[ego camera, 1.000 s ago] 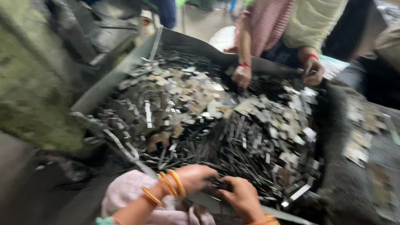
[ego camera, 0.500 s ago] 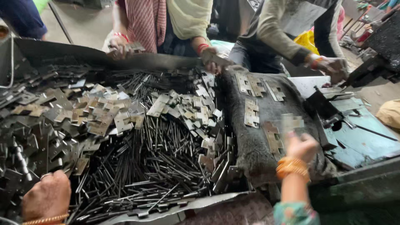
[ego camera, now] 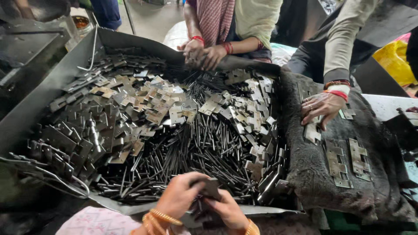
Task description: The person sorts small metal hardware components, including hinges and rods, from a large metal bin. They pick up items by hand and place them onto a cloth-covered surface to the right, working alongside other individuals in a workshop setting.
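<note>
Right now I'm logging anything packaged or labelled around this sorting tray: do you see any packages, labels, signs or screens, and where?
Yellow plastic bag: far right edge, behind the co-worker's sleeve, crumpled, bright yellow; contents hidden.
Small round container: top left, beyond the metal tray, pale rim, orange-brown inside.
No labels, signs or screens show.

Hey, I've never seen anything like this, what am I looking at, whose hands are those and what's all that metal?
This is one picture from a camera worn on a person's head, looking down. The two hands at the bottom are the wearer's own: the left hand and right hand meet on a small dark metal piece. Before them is a big metal tray heaped with flat hinge plates and thin metal pins. Across the tray, another person's hands work at its far edge. On the right, a third person's hand rests on a dark cloth where finished hinges lie.
</note>
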